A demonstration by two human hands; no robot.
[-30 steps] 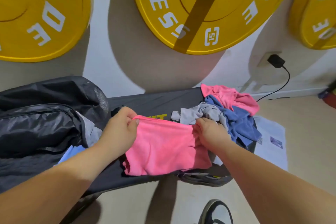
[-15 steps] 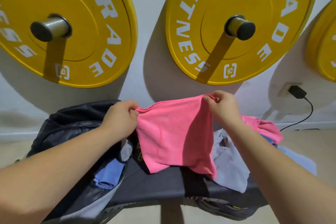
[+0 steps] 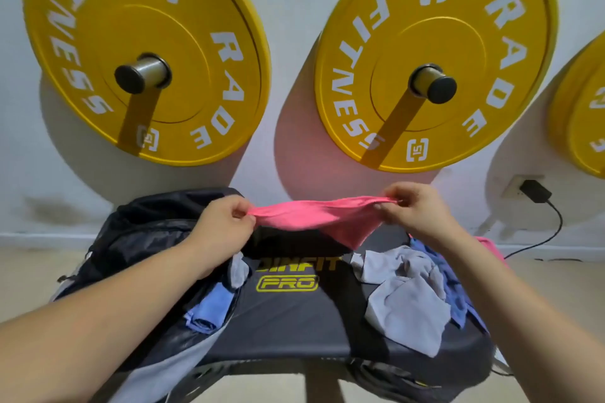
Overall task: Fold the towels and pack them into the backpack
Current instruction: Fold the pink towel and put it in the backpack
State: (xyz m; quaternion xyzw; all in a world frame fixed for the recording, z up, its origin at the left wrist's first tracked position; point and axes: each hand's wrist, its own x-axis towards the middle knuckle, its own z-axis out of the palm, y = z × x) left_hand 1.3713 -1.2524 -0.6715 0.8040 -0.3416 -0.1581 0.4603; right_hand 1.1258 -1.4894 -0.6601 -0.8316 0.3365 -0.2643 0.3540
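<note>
Pink towel (image 3: 314, 216) stretched in the air above the black bench (image 3: 294, 324), your left hand (image 3: 226, 226) pinching one top corner, your right hand (image 3: 415, 209) pinching the other, open backpack (image 3: 140, 239) at your left, grey towel (image 3: 402, 304) crumpled at your right.

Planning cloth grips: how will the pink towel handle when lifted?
Probably floppy: the pink towel sags between the left hand and right hand that pinch its ends. Likely light, since fingertip pinches hold it up. Set down, it would likely crumple like the grey towel heaped on the bench.
</note>
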